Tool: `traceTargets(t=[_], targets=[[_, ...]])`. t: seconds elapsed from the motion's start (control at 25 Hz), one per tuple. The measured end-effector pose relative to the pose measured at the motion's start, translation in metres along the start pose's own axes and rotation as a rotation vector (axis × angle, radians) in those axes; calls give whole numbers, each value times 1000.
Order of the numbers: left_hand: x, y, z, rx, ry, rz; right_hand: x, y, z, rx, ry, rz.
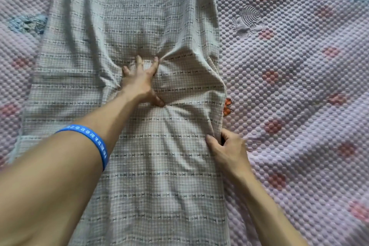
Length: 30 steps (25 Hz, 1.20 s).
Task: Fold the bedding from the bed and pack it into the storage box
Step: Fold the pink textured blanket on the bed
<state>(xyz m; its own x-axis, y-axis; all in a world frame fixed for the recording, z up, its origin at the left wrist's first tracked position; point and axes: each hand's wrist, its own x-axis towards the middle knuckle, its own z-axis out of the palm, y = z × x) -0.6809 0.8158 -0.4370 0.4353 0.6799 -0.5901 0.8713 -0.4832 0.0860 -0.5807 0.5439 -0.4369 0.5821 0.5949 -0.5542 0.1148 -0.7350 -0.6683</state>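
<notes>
Folding stage. The checked sheet lies as a long strip down the quilted bed. The left hand, fingers spread, presses its middle flat; the right hand pinches the strip's right edge, apparently between thumb and fingers. To fold cleanly, anchor the centre, draw the edge taut, and align the layers before creasing. No storage box is visible.
</notes>
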Motion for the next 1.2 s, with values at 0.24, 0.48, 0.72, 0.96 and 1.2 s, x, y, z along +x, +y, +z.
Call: traceTargets(t=[0.24, 0.48, 0.72, 0.96, 1.2], targets=[[-112, 14, 105, -298, 515, 32, -24, 23, -3, 20, 304, -106], [-189, 15, 183, -241, 589, 210, -77, 45, 34, -623, 185, -280], [-198, 13, 175, -244, 472, 174, -91, 36, 50, -633, 250, -159], [-203, 7, 174, -215, 435, 193, -92, 61, -4, -258, 263, 36], [-204, -12, 189, -14, 262, 228, -65, -21, 22, -408, 557, -356]])
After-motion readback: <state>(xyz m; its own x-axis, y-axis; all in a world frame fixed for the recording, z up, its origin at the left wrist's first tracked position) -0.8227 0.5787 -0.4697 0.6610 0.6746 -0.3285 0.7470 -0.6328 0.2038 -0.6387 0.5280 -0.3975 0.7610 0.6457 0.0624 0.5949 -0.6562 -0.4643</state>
